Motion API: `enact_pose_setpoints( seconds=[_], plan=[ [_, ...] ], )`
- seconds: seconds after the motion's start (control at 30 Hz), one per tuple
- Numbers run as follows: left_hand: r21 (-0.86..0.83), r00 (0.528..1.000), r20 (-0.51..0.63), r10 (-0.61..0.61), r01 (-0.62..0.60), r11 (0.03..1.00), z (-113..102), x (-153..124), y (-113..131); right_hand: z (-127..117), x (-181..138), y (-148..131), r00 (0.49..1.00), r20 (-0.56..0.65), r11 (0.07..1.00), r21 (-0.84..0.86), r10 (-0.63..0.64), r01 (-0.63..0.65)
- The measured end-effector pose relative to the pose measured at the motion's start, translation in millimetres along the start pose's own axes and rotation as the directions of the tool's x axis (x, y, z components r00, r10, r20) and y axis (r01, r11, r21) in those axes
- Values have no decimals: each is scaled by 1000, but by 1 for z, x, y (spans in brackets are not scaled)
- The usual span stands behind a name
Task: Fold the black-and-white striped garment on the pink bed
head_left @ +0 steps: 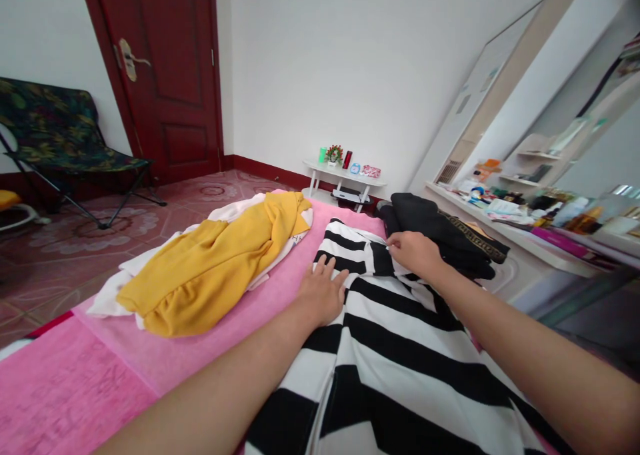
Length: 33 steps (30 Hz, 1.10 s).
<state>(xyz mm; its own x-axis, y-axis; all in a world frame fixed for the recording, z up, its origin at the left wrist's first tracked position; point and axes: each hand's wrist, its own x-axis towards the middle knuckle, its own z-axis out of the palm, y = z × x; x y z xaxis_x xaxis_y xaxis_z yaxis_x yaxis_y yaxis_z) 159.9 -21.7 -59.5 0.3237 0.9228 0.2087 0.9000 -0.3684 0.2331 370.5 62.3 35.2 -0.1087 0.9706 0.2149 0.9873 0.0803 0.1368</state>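
Left hand (323,294) flat, fingers spread on the striped garment (400,348), right hand (414,252) pinching its far right edge, with the garment lying on the pink cover (177,356), right of the yellow top (210,268)!

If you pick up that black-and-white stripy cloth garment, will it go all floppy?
The black-and-white striped cloth garment would probably sag, since soft creases run through it. It likely won't roll, because it lies spread mostly flat under the left hand.

The left hand (323,293) rests flat on a striped garment (400,338) the right hand (415,252) pinches.
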Motion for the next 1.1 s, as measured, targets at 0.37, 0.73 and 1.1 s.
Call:
enact_pose_setpoints(
  seconds=[0.37,0.73,1.1],
  plan=[
    [-38,997,2,83,-82,996,-1,1,-2,73,81,-43,993,6,983,142,116,-116],
    [-62,987,0,162,-161,985,2,1,-6,96,78,-57,983,-73,982,100,170,-162],
    [-12,988,72,134,-133,991,1,3,-3,83,-70,-58,952,-148,938,185,-267,292]
  ],
)
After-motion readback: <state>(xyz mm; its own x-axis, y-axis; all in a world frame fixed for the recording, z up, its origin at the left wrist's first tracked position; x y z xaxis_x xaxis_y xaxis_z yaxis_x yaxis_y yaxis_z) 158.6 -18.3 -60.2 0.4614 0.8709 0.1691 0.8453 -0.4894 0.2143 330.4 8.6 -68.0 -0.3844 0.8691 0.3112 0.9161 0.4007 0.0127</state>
